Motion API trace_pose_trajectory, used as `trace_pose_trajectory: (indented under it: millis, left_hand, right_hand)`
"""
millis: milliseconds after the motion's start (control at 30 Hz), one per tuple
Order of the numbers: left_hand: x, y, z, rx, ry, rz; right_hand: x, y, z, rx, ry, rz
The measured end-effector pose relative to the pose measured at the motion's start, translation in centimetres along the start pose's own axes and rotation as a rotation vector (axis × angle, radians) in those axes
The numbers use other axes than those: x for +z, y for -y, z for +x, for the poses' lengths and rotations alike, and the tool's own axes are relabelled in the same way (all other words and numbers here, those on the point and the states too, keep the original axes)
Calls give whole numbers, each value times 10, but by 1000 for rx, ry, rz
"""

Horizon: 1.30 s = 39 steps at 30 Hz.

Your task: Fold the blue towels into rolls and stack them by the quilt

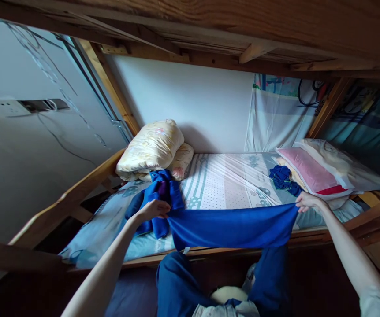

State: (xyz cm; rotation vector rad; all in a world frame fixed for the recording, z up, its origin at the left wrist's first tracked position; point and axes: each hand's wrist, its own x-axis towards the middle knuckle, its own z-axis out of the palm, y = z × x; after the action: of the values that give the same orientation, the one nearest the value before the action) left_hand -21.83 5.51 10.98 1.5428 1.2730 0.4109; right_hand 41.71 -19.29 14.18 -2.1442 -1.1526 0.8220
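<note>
A bright-blue, oblong cloth [232, 226] sags slightly, a small white tag [186, 250] below; the left hand [153, 209] and right hand [307, 201] clamp fingers on its upper corners.

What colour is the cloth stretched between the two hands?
The cloth is deep blue, shown in the head view.

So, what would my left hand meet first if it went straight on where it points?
Apart from the blue cloth it holds, the left hand would probably meet the patterned sheet; depth is unclear.
</note>
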Motion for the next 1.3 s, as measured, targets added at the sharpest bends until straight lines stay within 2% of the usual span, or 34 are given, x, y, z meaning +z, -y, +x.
trace_pose_trajectory:
  millis: [67,100,167,267,333,433,500,567,667,767,900,1033,1167,1300]
  left_hand:
    - [3,-6,27,36,-87,-5]
    - [3,-9,39,65,-130,-9]
    - [0,-17,61,119,-217,-14]
    - [-13,-24,88,172,-366,49]
    - [-23,-23,102,241,-491,154]
    - [-30,-14,117,436,-672,301]
    - [-26,-2,122,571,-751,344]
    - [-16,13,126,650,-774,364]
    - [8,45,128,669,-750,401]
    - [37,89,129,621,-662,448]
    - [71,153,130,535,-428,493]
    - [94,208,127,423,-244,585]
    - [109,242,117,300,-167,738]
    - [116,259,105,230,-144,834]
  right_hand:
    - [13,17,30,122,75,-75]
    - [17,25,44,136,45,-105]
    - [22,37,68,66,-97,-145]
    - [18,42,95,-97,-257,-199]
    - [12,39,110,-204,-326,-215]
    - [7,28,127,-355,-408,-195]
    - [12,15,136,-445,-472,-188]
    - [23,-1,141,-492,-524,-202]
    - [51,-31,145,-471,-533,-229]
    - [86,-65,143,-375,-456,-268]
    - [132,-104,135,-200,-301,-379]
    - [169,-130,119,-111,-139,-515]
    - [189,-140,103,43,25,-729]
    - [193,-146,90,161,116,-889]
